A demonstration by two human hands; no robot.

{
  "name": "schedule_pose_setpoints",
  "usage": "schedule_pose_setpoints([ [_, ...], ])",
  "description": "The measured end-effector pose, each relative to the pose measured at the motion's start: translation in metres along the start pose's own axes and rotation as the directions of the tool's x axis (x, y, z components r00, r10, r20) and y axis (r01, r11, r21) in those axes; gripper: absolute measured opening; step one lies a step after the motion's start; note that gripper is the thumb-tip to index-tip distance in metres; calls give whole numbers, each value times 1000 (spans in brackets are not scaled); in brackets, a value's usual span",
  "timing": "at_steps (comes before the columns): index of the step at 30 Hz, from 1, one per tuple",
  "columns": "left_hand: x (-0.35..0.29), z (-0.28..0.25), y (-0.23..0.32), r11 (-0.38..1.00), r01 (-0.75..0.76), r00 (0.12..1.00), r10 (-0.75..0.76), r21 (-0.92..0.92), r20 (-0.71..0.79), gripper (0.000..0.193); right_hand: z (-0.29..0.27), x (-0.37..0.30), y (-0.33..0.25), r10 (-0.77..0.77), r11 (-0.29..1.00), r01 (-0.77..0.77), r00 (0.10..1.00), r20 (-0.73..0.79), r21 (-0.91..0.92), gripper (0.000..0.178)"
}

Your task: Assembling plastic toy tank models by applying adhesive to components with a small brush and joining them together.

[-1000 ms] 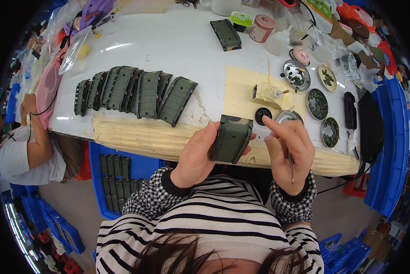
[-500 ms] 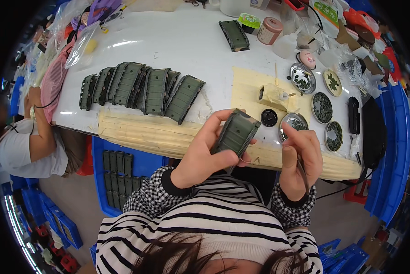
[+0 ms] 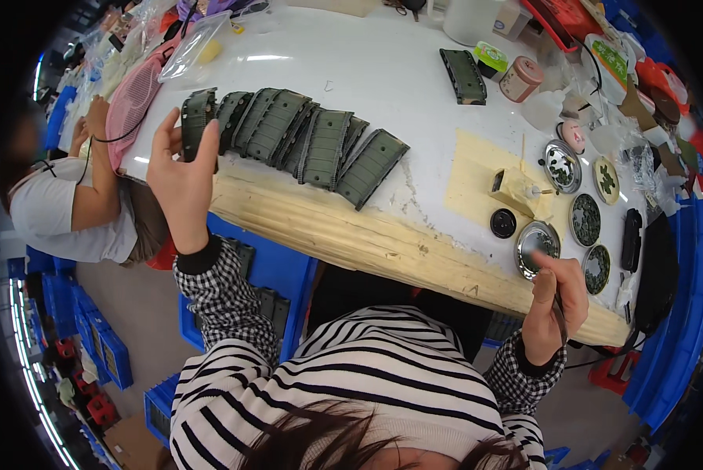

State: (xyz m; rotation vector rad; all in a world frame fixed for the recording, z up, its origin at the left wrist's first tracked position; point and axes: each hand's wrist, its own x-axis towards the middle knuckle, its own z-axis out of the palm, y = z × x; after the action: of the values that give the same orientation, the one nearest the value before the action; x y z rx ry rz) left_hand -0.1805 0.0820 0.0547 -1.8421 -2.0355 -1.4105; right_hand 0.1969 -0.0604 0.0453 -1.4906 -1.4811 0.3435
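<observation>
My left hand (image 3: 183,172) is at the far left end of a row of green ribbed panels (image 3: 326,149). Its thumb and fingers are spread on either side of the end panel (image 3: 198,117); the thumb lies along that panel's right edge, while the index finger stands apart from it. My right hand (image 3: 553,309) is closed around a slim metal tool (image 3: 559,315), perhaps tweezers, mostly hidden in the palm. It hovers over the table's front edge beside a round metal dish (image 3: 526,270) of small dark green pieces.
More dishes of green pieces (image 3: 585,219) stand at the right, near a tape-wrapped block (image 3: 520,192) and a round black lid (image 3: 503,222). Another panel (image 3: 462,77) lies farther back. A person (image 3: 73,196) sits at the left. Below the table is a blue crate (image 3: 292,313).
My left hand has gone from the middle, where it held a green panel, to the row's left end. My right hand has moved slightly down and right with the tool. The view has shifted left.
</observation>
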Motion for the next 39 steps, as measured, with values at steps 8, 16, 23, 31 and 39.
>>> schedule_pose_setpoints([
  [8,79,-13,-142,991,104,962,-121,82,243,53,7,4,-5,-67,997,68,997,34,-33,9],
  [16,94,-10,-205,957,206,916,-262,204,305,54,3,5,-8,-81,995,84,995,51,-58,14],
  [23,87,-4,-202,984,131,928,-164,119,334,52,6,4,-8,-62,997,64,997,46,-51,13],
  [31,-26,-20,-144,996,69,780,-16,60,-626,23,1,-12,-6,-22,998,25,998,57,-58,10],
  [39,-206,65,-172,986,-86,945,34,145,325,42,5,-15,-27,-158,987,160,982,104,-12,9],
])
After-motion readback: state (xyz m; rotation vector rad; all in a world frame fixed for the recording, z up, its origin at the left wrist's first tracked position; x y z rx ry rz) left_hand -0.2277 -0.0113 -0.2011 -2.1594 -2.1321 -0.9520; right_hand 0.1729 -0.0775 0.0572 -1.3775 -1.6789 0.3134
